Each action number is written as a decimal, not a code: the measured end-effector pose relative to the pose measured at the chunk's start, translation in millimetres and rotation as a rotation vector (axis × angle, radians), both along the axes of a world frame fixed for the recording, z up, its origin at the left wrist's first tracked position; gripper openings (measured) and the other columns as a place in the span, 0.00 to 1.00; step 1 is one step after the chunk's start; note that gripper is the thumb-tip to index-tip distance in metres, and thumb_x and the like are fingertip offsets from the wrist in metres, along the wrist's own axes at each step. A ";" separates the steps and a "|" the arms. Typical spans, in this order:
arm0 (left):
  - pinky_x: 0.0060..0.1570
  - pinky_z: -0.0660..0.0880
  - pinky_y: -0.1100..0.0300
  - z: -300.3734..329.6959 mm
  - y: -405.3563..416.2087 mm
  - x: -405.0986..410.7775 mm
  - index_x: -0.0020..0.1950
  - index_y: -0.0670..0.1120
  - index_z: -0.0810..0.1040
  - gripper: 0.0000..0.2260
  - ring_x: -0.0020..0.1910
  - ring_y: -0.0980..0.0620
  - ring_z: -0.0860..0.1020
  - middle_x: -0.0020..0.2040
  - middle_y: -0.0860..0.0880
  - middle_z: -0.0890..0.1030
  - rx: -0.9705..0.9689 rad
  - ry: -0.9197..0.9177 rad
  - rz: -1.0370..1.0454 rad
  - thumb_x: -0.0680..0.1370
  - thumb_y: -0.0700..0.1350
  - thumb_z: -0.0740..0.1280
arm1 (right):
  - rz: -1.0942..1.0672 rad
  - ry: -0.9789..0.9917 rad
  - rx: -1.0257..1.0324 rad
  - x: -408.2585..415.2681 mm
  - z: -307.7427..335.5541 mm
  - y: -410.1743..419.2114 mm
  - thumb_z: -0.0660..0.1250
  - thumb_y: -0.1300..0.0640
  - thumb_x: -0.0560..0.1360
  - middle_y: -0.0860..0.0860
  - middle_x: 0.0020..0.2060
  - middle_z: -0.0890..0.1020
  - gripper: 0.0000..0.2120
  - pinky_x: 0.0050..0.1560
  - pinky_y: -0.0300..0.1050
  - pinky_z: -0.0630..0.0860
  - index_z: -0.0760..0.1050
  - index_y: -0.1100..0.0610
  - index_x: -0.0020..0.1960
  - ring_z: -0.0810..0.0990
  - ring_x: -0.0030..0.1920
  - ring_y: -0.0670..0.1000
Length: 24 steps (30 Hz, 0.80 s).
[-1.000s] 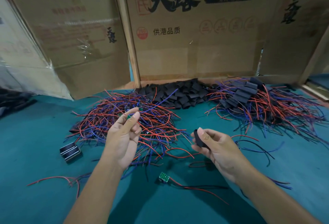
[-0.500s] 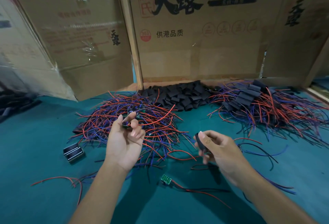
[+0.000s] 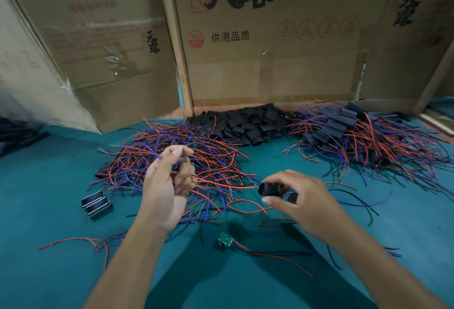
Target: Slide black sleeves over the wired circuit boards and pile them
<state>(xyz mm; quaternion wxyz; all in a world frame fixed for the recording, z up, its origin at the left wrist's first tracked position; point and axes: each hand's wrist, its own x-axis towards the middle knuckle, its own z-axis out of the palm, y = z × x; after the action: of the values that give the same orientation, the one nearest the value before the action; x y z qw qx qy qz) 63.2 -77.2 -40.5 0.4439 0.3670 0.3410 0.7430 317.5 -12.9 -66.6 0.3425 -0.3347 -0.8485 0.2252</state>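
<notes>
My right hand (image 3: 298, 198) pinches a black sleeve (image 3: 269, 189) between thumb and fingers, its open end pointing left. My left hand (image 3: 169, 181) hovers over the tangled pile of red and blue wired boards (image 3: 172, 161), its fingers curled round a small wired board that is mostly hidden. A heap of loose black sleeves (image 3: 245, 124) lies at the back centre. At the back right lies the pile of sleeved boards (image 3: 344, 132) with their wires. One bare green circuit board (image 3: 225, 239) with red and black wires lies on the green mat near me.
Cardboard boxes (image 3: 258, 38) form a wall behind the piles. A small black metal part (image 3: 96, 204) lies at the left of the wire pile. Loose wires (image 3: 73, 242) trail at the front left and beside my right hand. The teal mat (image 3: 49, 272) covers the table.
My left hand has curled its fingers in round the small board. My right hand has moved left and up a little, turning the sleeve's open end toward the left hand.
</notes>
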 end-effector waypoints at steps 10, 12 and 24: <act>0.26 0.52 0.61 5.2 -4.0 2.8 0.41 0.46 0.78 0.08 0.23 0.57 0.56 0.25 0.53 0.61 -0.007 0.040 0.001 0.77 0.46 0.62 | 0.036 -0.035 0.048 -2.3 7.7 -10.7 0.76 0.52 0.70 0.38 0.43 0.77 0.14 0.48 0.29 0.68 0.79 0.50 0.55 0.74 0.46 0.39; 0.25 0.52 0.61 6.0 -4.7 3.3 0.42 0.46 0.78 0.08 0.23 0.57 0.56 0.25 0.53 0.61 -0.003 0.039 -0.009 0.77 0.46 0.63 | 0.040 -0.023 0.034 -2.1 7.1 -10.5 0.76 0.52 0.71 0.38 0.44 0.77 0.14 0.48 0.32 0.70 0.79 0.49 0.55 0.75 0.47 0.40; 0.26 0.51 0.59 6.3 -6.1 4.2 0.41 0.46 0.78 0.08 0.24 0.57 0.55 0.25 0.52 0.61 -0.013 0.067 -0.003 0.77 0.46 0.63 | 0.114 -0.049 -0.012 0.6 5.5 -10.0 0.72 0.52 0.74 0.35 0.48 0.77 0.16 0.51 0.32 0.73 0.77 0.44 0.61 0.77 0.50 0.39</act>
<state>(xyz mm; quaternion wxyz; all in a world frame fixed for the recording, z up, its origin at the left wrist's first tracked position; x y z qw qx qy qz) 67.3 -83.3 -34.2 0.4356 0.3893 0.3600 0.7274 318.1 -22.9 -61.2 0.3064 -0.2934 -0.8729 0.2410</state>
